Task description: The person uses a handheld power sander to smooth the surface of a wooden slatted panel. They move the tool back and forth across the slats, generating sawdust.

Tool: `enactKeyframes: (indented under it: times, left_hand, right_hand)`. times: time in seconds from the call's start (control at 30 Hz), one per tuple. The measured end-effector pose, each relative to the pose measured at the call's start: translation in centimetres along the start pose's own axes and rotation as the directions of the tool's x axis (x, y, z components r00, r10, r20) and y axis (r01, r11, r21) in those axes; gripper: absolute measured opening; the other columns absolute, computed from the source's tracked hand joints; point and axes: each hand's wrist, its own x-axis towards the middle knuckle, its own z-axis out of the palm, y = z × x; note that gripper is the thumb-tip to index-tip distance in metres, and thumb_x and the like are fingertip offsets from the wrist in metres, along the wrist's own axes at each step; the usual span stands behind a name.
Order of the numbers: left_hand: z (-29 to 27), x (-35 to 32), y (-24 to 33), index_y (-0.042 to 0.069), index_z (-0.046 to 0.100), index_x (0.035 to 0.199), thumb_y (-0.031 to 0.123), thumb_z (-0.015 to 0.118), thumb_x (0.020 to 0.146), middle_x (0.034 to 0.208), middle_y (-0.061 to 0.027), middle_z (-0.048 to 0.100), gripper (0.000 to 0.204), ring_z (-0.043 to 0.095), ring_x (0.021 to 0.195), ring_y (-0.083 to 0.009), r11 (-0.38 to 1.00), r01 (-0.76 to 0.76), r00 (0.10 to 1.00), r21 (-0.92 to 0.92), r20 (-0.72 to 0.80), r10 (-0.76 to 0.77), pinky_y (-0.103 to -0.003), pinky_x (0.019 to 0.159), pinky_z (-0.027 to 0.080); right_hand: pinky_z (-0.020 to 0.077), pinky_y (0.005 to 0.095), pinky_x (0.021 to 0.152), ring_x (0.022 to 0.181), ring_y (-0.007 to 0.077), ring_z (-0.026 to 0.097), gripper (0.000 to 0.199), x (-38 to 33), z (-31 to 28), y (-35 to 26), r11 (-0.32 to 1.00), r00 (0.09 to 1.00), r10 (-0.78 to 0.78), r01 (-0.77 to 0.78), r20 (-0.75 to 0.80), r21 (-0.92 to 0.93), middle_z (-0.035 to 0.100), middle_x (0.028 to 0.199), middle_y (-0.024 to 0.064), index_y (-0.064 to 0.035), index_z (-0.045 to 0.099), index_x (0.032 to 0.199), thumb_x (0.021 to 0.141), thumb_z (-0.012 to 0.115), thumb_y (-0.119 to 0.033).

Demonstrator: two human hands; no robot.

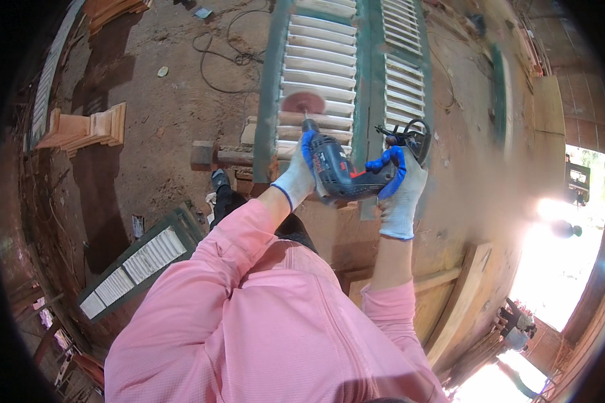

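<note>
A dark blue power drill (336, 164) with a red switch is held in front of me over a louvred shutter. My left hand (300, 173), in a white and blue work glove, wraps round the drill's front body near the chuck. My right hand (402, 183), gloved alike, grips the drill's handle, with the black cord bunched beside it. A round reddish sanding disc (304, 103) sits on the drill's tip, over the slats; whether it touches them I cannot tell. The shutter (319, 57) has a green frame and pale, worn slats, and a second louvred panel (403, 84) adjoins it on the right.
A wooden beam (225, 158) lies under the shutter's left side. Another green-framed shutter (148, 258) rests on the ground at lower left. Stacked moulded wood pieces (91, 127) stand at left. A black cable (212, 67) trails over the dirt floor. A wooden frame (460, 302) is at lower right.
</note>
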Motion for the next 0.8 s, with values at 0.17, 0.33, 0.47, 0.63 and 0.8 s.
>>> enactKeyframes:
  times: [0.17, 0.33, 0.47, 0.63, 0.8]
  left_hand:
    - [0.1, 0.9, -1.1, 0.007, 0.068, 0.099, 0.057, 0.051, 0.09, 0.09, -0.0138, 0.071, 0.053, 0.069, 0.078, -0.0311, 0.999, 0.021, 0.998, 0.043, 0.055, -0.023, -0.047, 0.077, 0.058]
    - [0.3, 2.6, -3.2, 0.007, 0.068, 0.098, 0.059, 0.049, 0.091, 0.087, -0.0131, 0.071, 0.055, 0.069, 0.076, -0.031, 0.997, 0.07, 0.99, 0.031, 0.12, -0.074, -0.047, 0.075, 0.059]
    - [0.8, 3.8, -4.2, 0.008, 0.068, 0.097, 0.057, 0.049, 0.091, 0.084, -0.0124, 0.07, 0.053, 0.068, 0.074, -0.0309, 0.991, 0.115, 0.988, 0.065, 0.097, -0.121, -0.047, 0.073, 0.059]
    - [1.3, 4.4, -4.9, 0.01, 0.068, 0.096, 0.056, 0.049, 0.09, 0.082, -0.0111, 0.07, 0.051, 0.068, 0.072, -0.0306, 0.99, 0.112, 0.994, 0.088, 0.005, -0.113, -0.046, 0.071, 0.059]
    - [-0.3, 5.6, -4.8, 0.01, 0.068, 0.096, 0.056, 0.05, 0.09, 0.083, -0.0107, 0.07, 0.05, 0.067, 0.073, -0.0305, 0.987, 0.128, 0.988, 0.096, 0.072, -0.135, -0.047, 0.072, 0.058]
  right_hand:
    - [0.0532, 0.0349, 0.055, 0.054, 0.0198, 0.054, 0.026, 0.2, -1.2, -0.2, 1.0, 1.0, 0.001, -0.001, -0.02, 0.015, 0.052, 0.066, 0.0088, 0.0124, 0.059, 0.104, 0.082, 0.056, -0.002]
    - [0.0543, 0.0353, 0.055, 0.054, 0.0204, 0.056, 0.028, 1.5, -4.1, 0.2, 0.999, 0.998, -0.043, 0.044, -0.053, 0.02, 0.052, 0.064, 0.0082, 0.0118, 0.06, 0.107, 0.083, 0.056, -0.003]
    - [0.0554, 0.0332, 0.048, 0.051, 0.019, 0.059, 0.016, 1.7, -5.2, -0.1, 0.995, 0.992, -0.087, 0.091, -0.095, 0.041, 0.056, 0.068, 0.0078, 0.0077, 0.062, 0.097, 0.086, 0.057, -0.003]
    - [0.0561, 0.0325, 0.048, 0.051, 0.0188, 0.06, 0.017, 1.6, -6.8, 0.8, 0.99, 0.991, -0.089, 0.099, -0.1, 0.103, 0.06, 0.07, 0.0091, 0.008, 0.062, 0.099, 0.087, 0.056, -0.002]
    - [0.0559, 0.035, 0.053, 0.051, 0.0214, 0.058, 0.024, 1.4, -7.0, 1.4, 0.992, 0.988, -0.117, 0.122, -0.102, 0.04, 0.057, 0.065, 0.0088, 0.0105, 0.06, 0.105, 0.087, 0.055, -0.005]
